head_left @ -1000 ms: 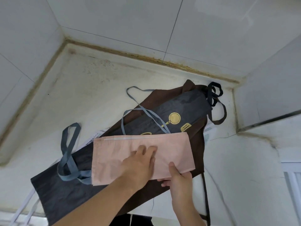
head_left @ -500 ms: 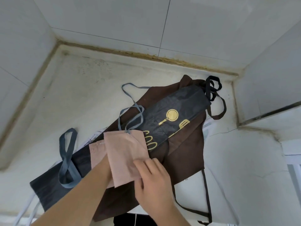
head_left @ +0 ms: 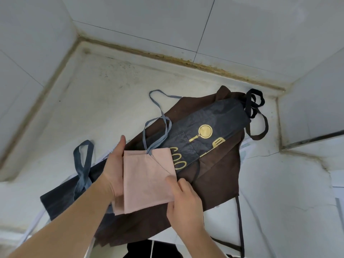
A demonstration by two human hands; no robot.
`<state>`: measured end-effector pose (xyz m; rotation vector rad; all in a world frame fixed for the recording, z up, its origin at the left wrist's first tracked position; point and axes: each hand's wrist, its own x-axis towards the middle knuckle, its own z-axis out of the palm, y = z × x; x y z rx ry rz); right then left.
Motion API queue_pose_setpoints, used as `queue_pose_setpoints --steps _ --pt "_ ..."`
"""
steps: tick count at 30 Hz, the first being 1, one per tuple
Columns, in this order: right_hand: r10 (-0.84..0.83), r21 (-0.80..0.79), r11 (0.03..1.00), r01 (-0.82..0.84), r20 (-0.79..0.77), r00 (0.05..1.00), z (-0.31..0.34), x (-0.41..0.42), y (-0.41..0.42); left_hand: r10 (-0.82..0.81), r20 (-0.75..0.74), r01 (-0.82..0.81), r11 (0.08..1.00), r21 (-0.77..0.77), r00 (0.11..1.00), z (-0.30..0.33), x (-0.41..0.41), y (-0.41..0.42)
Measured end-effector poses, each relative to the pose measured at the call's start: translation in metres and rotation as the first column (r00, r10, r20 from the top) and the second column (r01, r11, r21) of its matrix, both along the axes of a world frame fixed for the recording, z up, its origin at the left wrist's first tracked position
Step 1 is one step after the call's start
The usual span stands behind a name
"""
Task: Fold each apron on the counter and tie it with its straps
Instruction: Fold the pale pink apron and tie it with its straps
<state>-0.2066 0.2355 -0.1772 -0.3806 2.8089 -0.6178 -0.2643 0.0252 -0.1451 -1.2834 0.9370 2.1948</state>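
We are in the folding step, as we read it: the pink apron is already down to a compact packet with layered flaps, lying on top of the brown apron and the dark apron with the gold print. Our left hand lies along the packet's left edge, fingers straight and thumb up, steadying it without gripping. Our right hand has its fingers curled at the packet's lower right corner, pinching the fabric there.

The blue-grey straps trail out from the packet's top edge and loop over the dark apron. The next move, we judge, calls for one hand to pin the packet while the other gathers those straps and winds them round it (the loops look loose enough to pull free, though whether they snag on the cloth below we cannot tell).

For room, the counter is bare to the far left, up to the stained seam where it meets the tiled wall. On the right the aprons run close to a raised ledge, and black straps lie bunched near that corner. The near edge of the counter sits just under our forearms, with brown cloth hanging over it.
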Motion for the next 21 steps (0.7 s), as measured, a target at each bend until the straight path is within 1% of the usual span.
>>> queue_pose_setpoints --steps 2,3,4,5,6,7,8,9,11,13,14,16,19,20,21 --pt "0.02 0.016 1.0 -0.019 -0.012 1.0 -0.001 0.0 0.002 -0.121 -0.053 0.118 0.992 -0.044 0.991 0.003 0.003 -0.011" --pt "0.03 0.023 0.999 -0.03 -0.002 1.0 -0.002 0.0 0.002 -0.244 -0.071 0.233 0.963 -0.133 0.967 0.007 0.005 -0.016" --pt "0.042 0.03 0.999 -0.042 0.014 0.999 -0.001 0.001 0.002 -0.396 -0.074 0.362 0.889 -0.28 0.915 0.01 0.007 -0.021" --pt "0.057 0.035 0.998 -0.058 0.034 0.998 0.0 0.002 0.002 -0.543 -0.016 0.474 0.748 -0.465 0.84 0.01 0.008 -0.028" --pt "0.071 0.025 0.997 -0.072 0.059 0.996 0.002 0.002 0.003 -0.64 0.077 0.542 0.572 -0.616 0.764 0.007 0.009 -0.033" --pt "0.077 -0.005 0.997 -0.077 0.099 0.992 0.006 0.001 0.003 -0.691 0.162 0.576 0.422 -0.7 0.704 0.006 0.011 -0.037" --pt "0.063 -0.058 0.997 -0.055 0.16 0.985 0.009 0.0 0.004 -0.716 0.22 0.592 0.321 -0.739 0.663 0.003 0.011 -0.039" --pt "0.028 -0.126 0.992 0.001 0.227 0.974 0.013 -0.003 0.002 -0.722 0.246 0.595 0.275 -0.755 0.646 0.002 0.012 -0.04" --pt "-0.085 -0.228 0.959 0.17 0.339 0.937 0.016 -0.011 -0.003 -0.734 0.264 0.594 0.229 -0.771 0.626 -0.001 0.014 -0.038" --pt "-0.193 -0.232 0.927 0.296 0.383 0.903 0.015 -0.022 -0.011 -0.761 0.282 0.592 0.162 -0.789 0.584 -0.005 0.015 -0.038" --pt "-0.226 -0.214 0.921 0.325 0.385 0.895 0.016 -0.029 -0.015 -0.767 0.282 0.587 0.149 -0.796 0.577 -0.006 0.016 -0.04" --pt "-0.256 -0.176 0.916 0.36 0.435 0.863 0.02 -0.044 -0.021 -0.77 0.25 0.587 0.191 -0.787 0.587 -0.007 0.017 -0.046" --pt "-0.188 -0.195 0.895 0.402 0.652 0.735 0.023 -0.057 -0.029 -0.769 0.218 0.593 0.246 -0.766 0.601 -0.009 0.019 -0.056" --pt "-0.165 -0.205 0.894 0.4 0.678 0.717 0.022 -0.059 -0.031 -0.765 0.212 0.591 0.257 -0.765 0.608 -0.009 0.019 -0.058" --pt "-0.155 -0.214 0.896 0.39 0.671 0.725 0.021 -0.06 -0.032 -0.761 0.207 0.583 0.262 -0.769 0.614 -0.009 0.018 -0.06"
